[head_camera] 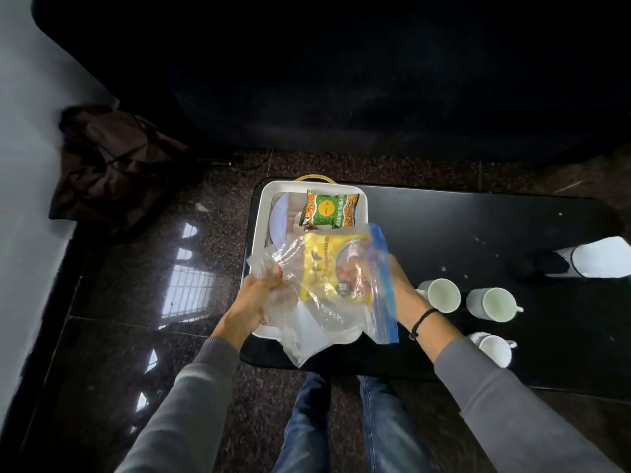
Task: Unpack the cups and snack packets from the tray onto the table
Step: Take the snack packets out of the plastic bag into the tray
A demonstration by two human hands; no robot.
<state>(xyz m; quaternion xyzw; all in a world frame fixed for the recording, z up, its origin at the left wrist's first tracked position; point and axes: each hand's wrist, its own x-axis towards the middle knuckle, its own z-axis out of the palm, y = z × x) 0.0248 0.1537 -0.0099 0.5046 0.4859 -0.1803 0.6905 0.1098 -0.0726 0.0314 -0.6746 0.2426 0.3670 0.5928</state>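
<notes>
A: Fingers first?

B: Left hand (pixel 261 288) has its fingers bunched tight on the crumpled closed end of the clear zip bag (pixel 307 322). Right hand (pixel 397 281) goes in at the blue zip mouth. Its fingers (pixel 346 271) show through the plastic, curled onto the yellow snack packet (pixel 324 264). It's blurred, but it reads as a grip.

A: Where's the packet relative to them?

B: Inside the bag, between the two hands and under the right fingertips. The bag is held up above the near end of the white tray (pixel 258 213). Its long axis runs hand to hand, closed end left, mouth right. The right hand is the nearer one.

A: So the move is?

B: My guess is the packet gets drawn out rightward through the mouth while the left hand anchors the bag. Then it goes down on the black table (pixel 478 220) to the right of the right hand.

A: Anything in the way?

B: Three white cups (pixel 440 295) already stand on the table just right of the right wrist, so the free spot is beyond them. The loose plastic could snag the packet.

A: What's left in the tray?

B: A green snack packet (pixel 329 208) lies beyond the fingers at the tray's far end, beside what looks like a white plate (pixel 278 220). A white object (pixel 601 257) sits at the far right, and I can't tell what it is. There's a dark cloth (pixel 112 162) on the floor well left.
</notes>
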